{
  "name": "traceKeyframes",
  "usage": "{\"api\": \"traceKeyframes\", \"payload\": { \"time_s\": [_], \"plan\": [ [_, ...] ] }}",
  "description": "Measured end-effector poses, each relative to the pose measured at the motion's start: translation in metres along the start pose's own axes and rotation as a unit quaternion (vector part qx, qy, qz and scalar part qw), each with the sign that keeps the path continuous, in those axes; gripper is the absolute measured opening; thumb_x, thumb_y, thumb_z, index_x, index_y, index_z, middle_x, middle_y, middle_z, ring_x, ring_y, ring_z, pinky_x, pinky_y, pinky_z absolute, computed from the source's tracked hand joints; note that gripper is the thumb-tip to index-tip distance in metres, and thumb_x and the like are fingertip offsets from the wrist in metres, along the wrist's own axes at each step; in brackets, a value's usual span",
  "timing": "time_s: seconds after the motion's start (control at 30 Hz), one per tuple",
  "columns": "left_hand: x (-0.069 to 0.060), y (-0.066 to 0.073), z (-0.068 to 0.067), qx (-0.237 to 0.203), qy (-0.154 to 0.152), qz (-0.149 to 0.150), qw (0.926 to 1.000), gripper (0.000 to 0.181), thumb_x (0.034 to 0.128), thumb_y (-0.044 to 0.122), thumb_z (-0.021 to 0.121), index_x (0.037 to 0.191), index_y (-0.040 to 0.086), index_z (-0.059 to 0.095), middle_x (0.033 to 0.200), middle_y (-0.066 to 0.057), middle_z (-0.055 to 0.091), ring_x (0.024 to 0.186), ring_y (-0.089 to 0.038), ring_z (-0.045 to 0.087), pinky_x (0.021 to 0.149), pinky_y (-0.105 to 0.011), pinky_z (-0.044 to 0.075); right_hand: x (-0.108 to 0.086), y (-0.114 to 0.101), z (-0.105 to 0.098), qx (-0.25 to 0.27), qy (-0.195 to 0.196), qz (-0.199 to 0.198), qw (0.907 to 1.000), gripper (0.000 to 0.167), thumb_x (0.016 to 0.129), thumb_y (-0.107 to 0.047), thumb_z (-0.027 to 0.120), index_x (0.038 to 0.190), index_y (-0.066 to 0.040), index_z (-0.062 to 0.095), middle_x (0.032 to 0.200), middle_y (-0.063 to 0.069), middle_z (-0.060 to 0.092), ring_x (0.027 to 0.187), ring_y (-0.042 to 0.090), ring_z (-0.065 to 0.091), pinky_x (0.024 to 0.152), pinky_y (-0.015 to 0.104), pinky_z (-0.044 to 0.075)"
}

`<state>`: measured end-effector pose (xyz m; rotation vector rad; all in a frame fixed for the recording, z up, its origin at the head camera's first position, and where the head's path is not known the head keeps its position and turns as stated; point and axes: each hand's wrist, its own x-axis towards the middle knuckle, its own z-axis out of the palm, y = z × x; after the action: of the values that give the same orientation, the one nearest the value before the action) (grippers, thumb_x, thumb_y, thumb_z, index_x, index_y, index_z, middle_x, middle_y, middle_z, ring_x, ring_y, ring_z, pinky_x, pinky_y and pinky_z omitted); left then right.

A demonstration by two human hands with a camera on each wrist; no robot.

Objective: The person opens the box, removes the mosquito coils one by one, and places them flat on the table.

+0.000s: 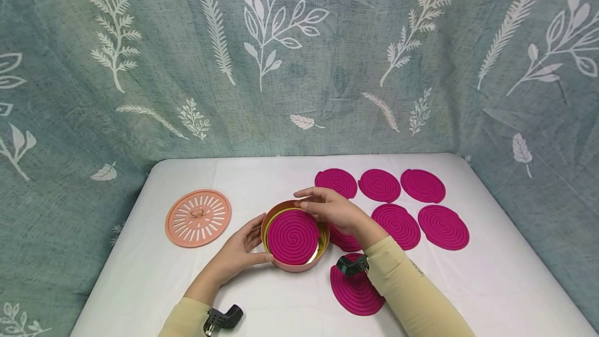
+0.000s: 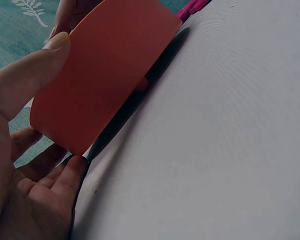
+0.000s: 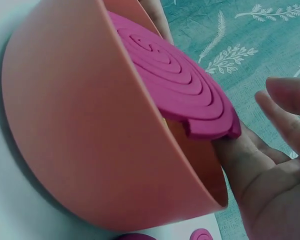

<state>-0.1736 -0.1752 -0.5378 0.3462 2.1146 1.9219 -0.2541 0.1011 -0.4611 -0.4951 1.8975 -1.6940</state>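
A coral-coloured round mosquito coil holder (image 1: 296, 268) with a gold inside stands on the table. One magenta mosquito coil (image 1: 294, 238) lies in its mouth; the right wrist view shows its edge tilted above the rim. My left hand (image 1: 239, 251) grips the holder's left side, the thumb in front and the fingers farther back. At the back right rim is my right hand (image 1: 336, 212). In the right wrist view one digit touches the coil's outer edge from below, while the other fingers (image 3: 290, 95) stand apart from it. The holder's floor is mostly hidden.
A slotted coral lid (image 1: 198, 218) lies to the left. Several more magenta coils, such as the far right coil (image 1: 443, 227), lie flat on the white table (image 1: 262, 306) to the right. One front coil (image 1: 354, 290) is partly under the right forearm. A patterned curtain (image 1: 299, 92) hangs behind.
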Motion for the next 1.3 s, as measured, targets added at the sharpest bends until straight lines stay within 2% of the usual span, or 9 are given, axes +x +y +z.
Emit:
{"api": "traceKeyframes", "payload": {
  "time_s": [0.23, 0.4, 0.6, 0.77, 0.93, 1.3],
  "plan": [
    [0.0002, 0.0004, 0.0001, 0.0, -0.001, 0.003, 1.0, 0.102, 0.0701, 0.018, 0.092, 0.153, 0.026, 0.033, 0.152, 0.0, 0.039, 0.139, -0.016, 0.038, 0.109, -0.019, 0.039, -0.0023, -0.0014, -0.0039, -0.007, -0.01, 0.018, 0.9998, 0.051, 0.091, -0.011, 0.072, 0.139, -0.007, 0.054, 0.128, 0.018, 0.062, 0.109, 0.028, 0.064, 0.088, 0.041, 0.06],
    [0.0, 0.0003, -0.0001, -0.001, -0.001, 0.001, 1.0, 0.101, 0.0709, 0.015, 0.091, 0.153, 0.026, 0.033, 0.152, 0.0, 0.039, 0.139, -0.017, 0.038, 0.109, -0.02, 0.039, -0.0033, -0.0028, -0.0037, -0.051, -0.005, 0.039, 0.9979, 0.056, 0.085, -0.006, 0.078, 0.137, -0.008, 0.057, 0.12, 0.013, 0.066, 0.103, 0.027, 0.068, 0.08, 0.04, 0.063],
    [-0.0005, 0.0014, 0.0, -0.003, -0.003, 0.0, 1.0, 0.102, 0.0708, 0.016, 0.091, 0.154, 0.025, 0.033, 0.152, -0.001, 0.039, 0.14, -0.017, 0.037, 0.109, -0.02, 0.039, -0.0046, -0.0047, -0.0005, -0.093, -0.011, 0.059, 0.9938, 0.058, 0.083, -0.008, 0.081, 0.136, -0.008, 0.058, 0.113, 0.012, 0.068, 0.1, 0.023, 0.067, 0.074, 0.039, 0.064],
    [-0.0011, 0.0026, 0.0006, -0.003, 0.004, -0.008, 1.0, 0.103, 0.0691, 0.016, 0.092, 0.153, 0.026, 0.033, 0.151, -0.001, 0.04, 0.139, -0.016, 0.039, 0.108, -0.019, 0.039, -0.0054, -0.0011, -0.0003, -0.082, -0.028, 0.079, 0.9931, 0.062, 0.083, -0.006, 0.08, 0.139, -0.004, 0.054, 0.102, 0.013, 0.07, 0.088, 0.022, 0.07, 0.071, 0.04, 0.064],
    [-0.0013, 0.0026, 0.0009, -0.002, 0.005, -0.008, 0.9999, 0.102, 0.0695, 0.016, 0.092, 0.153, 0.026, 0.034, 0.151, -0.001, 0.04, 0.139, -0.017, 0.038, 0.109, -0.02, 0.039, -0.0054, 0.002, -0.0003, -0.066, -0.036, 0.093, 0.9928, 0.062, 0.082, -0.005, 0.08, 0.139, -0.004, 0.054, 0.098, 0.015, 0.069, 0.08, 0.021, 0.07, 0.069, 0.04, 0.064],
    [-0.0009, 0.0013, 0.001, -0.004, 0.008, -0.01, 0.9999, 0.102, 0.069, 0.017, 0.092, 0.153, 0.026, 0.035, 0.151, -0.001, 0.04, 0.14, -0.016, 0.037, 0.109, -0.02, 0.038, -0.0066, 0.004, 0.0009, -0.043, -0.038, 0.097, 0.9937, 0.054, 0.085, -0.005, 0.078, 0.135, -0.006, 0.059, 0.098, 0.016, 0.071, 0.079, 0.023, 0.072, 0.071, 0.041, 0.064]
  ]
}}
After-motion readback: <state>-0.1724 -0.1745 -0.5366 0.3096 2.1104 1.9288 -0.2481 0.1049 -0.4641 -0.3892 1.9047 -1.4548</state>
